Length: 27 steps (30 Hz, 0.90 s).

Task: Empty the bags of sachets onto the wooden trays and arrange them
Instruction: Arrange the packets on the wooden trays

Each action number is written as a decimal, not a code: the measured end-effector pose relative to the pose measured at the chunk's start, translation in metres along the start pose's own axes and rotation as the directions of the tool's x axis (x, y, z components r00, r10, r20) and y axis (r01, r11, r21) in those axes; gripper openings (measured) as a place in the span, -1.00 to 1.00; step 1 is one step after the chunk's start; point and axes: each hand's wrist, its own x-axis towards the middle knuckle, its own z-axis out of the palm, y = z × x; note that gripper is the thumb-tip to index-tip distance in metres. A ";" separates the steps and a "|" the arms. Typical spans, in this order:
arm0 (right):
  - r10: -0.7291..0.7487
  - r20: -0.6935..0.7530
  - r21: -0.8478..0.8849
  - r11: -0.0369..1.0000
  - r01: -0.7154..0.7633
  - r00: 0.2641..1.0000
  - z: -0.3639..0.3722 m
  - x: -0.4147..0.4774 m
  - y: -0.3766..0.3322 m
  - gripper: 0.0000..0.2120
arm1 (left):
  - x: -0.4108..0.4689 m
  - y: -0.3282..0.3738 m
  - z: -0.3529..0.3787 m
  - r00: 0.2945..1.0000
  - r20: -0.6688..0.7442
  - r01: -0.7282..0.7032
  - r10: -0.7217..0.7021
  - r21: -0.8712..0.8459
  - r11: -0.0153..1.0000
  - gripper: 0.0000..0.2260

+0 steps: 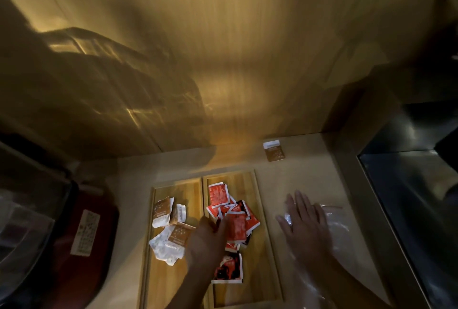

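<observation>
Two wooden trays lie side by side on the counter. The left tray [158, 281] holds several brown-and-white sachets [162, 211]. The right tray [257, 276] holds a loose heap of red sachets [218, 194]. My left hand [207, 244] rests over the divide between the trays, fingers curled against a red sachet [236, 225] at the heap's edge; whether it grips it is unclear. My right hand [303, 224] lies flat, fingers spread, on an empty clear plastic bag [339, 224] to the right of the trays.
One brown-and-white sachet [273, 151] lies alone near the back wall. A dark red container with a label [85, 232] stands at the left. A metal basin [416, 197] borders the counter on the right. A wood-panelled wall rises behind.
</observation>
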 end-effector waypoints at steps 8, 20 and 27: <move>-0.056 -0.105 0.051 0.997 0.062 0.993 0.005 0.001 0.005 -0.46 | 0.054 0.096 -0.022 0.953 -0.098 -0.281 0.288 0.082 0.956 -0.75; -0.062 -0.160 0.046 0.997 0.070 0.985 0.009 0.005 0.007 -0.45 | 0.153 0.166 0.064 0.847 0.209 -0.530 0.488 0.278 0.801 -0.58; -0.115 -0.317 0.041 0.990 0.135 0.942 0.018 0.008 0.008 -0.46 | 0.173 0.167 0.092 0.911 0.191 -0.407 0.366 0.264 0.874 -0.49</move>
